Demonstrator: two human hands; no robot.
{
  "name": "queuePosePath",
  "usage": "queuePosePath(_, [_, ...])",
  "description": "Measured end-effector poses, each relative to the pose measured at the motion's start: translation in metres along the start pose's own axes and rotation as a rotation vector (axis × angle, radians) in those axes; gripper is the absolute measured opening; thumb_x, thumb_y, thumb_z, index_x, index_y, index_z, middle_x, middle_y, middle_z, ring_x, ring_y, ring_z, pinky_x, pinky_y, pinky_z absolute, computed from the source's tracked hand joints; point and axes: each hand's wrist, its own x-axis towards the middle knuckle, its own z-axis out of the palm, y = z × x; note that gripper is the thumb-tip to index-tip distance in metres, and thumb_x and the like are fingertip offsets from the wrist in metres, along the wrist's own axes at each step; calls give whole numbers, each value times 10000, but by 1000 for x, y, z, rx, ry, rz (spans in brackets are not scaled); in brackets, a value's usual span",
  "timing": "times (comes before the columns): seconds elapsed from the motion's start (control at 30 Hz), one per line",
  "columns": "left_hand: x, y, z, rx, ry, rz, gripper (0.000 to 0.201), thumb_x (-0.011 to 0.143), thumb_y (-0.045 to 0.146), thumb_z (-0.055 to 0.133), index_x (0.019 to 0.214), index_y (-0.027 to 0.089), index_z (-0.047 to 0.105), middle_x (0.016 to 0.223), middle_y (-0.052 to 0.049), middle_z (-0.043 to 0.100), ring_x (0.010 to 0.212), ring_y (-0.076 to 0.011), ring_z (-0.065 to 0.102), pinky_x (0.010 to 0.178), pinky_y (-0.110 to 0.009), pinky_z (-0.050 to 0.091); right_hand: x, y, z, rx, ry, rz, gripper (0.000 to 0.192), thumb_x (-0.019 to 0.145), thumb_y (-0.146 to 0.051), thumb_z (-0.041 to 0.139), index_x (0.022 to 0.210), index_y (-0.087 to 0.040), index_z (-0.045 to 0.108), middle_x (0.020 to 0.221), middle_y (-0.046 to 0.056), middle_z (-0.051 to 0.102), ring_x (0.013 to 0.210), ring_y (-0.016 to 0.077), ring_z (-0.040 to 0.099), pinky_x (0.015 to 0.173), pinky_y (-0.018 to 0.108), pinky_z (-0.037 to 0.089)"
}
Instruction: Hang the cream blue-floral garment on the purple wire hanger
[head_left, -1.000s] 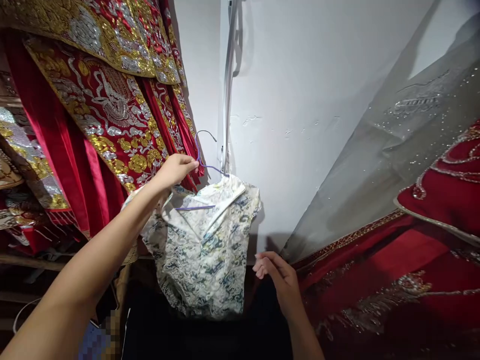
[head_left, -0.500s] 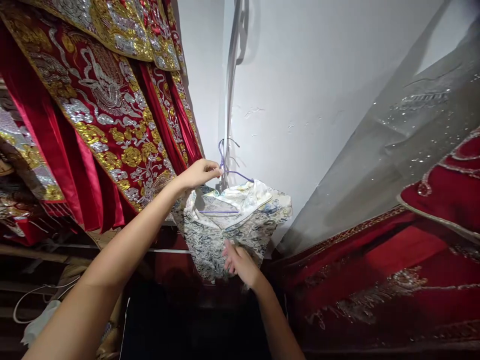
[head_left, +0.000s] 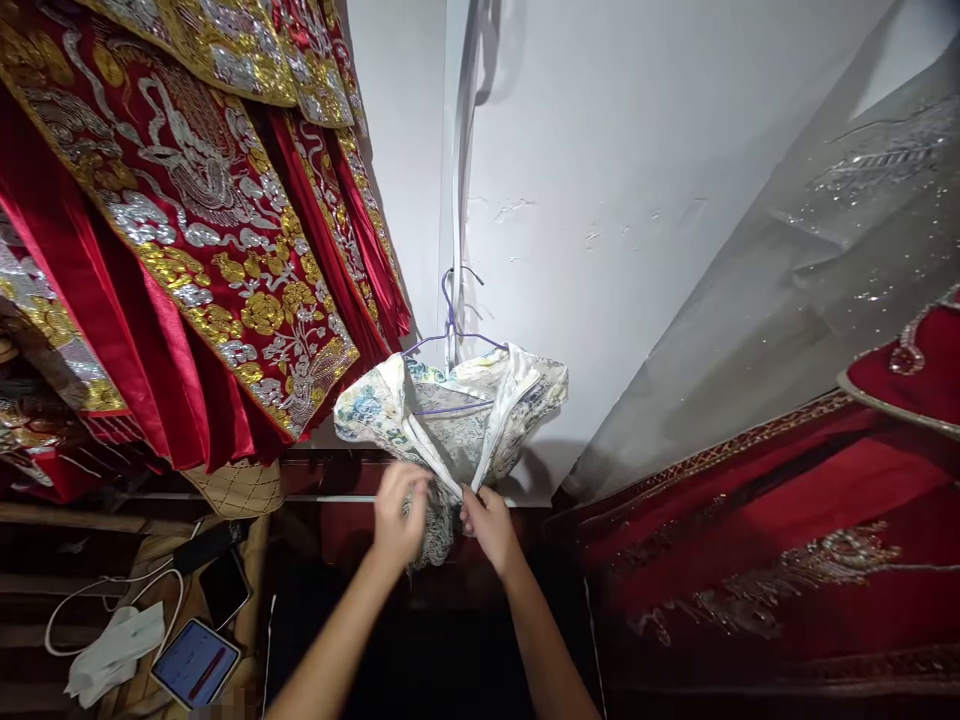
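Observation:
A white garment with a blue and green pattern [head_left: 450,410] hangs on a purple wire hanger [head_left: 450,320] in front of the white wall. My left hand [head_left: 400,515] and my right hand [head_left: 487,520] are both closed on the garment's lower front, side by side, pulling the cloth together beneath the collar. The lower part of the garment is bunched between my hands and partly hidden by them.
Red robes with gold and silver embroidery [head_left: 195,220] hang at the left. A grey sequined cloth [head_left: 817,260] and red embroidered fabric [head_left: 750,530] fill the right. At lower left lie two phones [head_left: 196,660], a white cable and a white cloth [head_left: 112,650].
My left hand let go of the hanger's hook and dropped to the garment's front beside my right hand. The garment now hangs on its own, gathered in at the bottom.

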Motion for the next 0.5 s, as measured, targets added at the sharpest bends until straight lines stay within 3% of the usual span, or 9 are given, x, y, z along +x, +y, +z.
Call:
queuePosePath(0.07, [-36, -18, 35, -71, -110, -163, 236, 943, 368, 398, 1145, 333, 514, 1150, -111, 548, 1152, -312, 529, 993, -510, 432, -5, -1, -1, 26, -44, 23, 478, 851, -636, 504, 656, -201, 543, 529, -1, 543, 457, 146, 479, 484, 271, 368])
queuePosePath(0.17, [-51, -26, 67, -205, -147, -183, 291, 928, 355, 452, 1216, 322, 435, 1199, -114, 530, 1171, -298, 525, 1004, -474, 427, -11, -13, -2, 78, -101, -36, 453, 866, -591, 529, 645, -195, 542, 532, -5, 533, 495, 141, 480, 525, 274, 391])
queuePosePath(0.3, [-35, -26, 71, -263, -89, -184, 114, 949, 341, 436, 1045, 292, 472, 1008, -84, 576, 990, -273, 572, 898, -434, 453, -19, -27, -2, 143, -116, -98, 390, 866, -531, 542, 684, -189, 586, 605, 7, 583, 521, 136, 499, 517, 262, 393])
queuePosePath(0.5, [-27, -27, 65, -313, -23, -76, 131, 846, 172, 494, 969, 212, 508, 897, -40, 556, 862, -206, 552, 780, -311, 445, -16, -44, -6, 250, -238, 68, 387, 813, -515, 582, 675, -159, 647, 488, 8, 577, 371, 90, 372, 424, 250, 263])
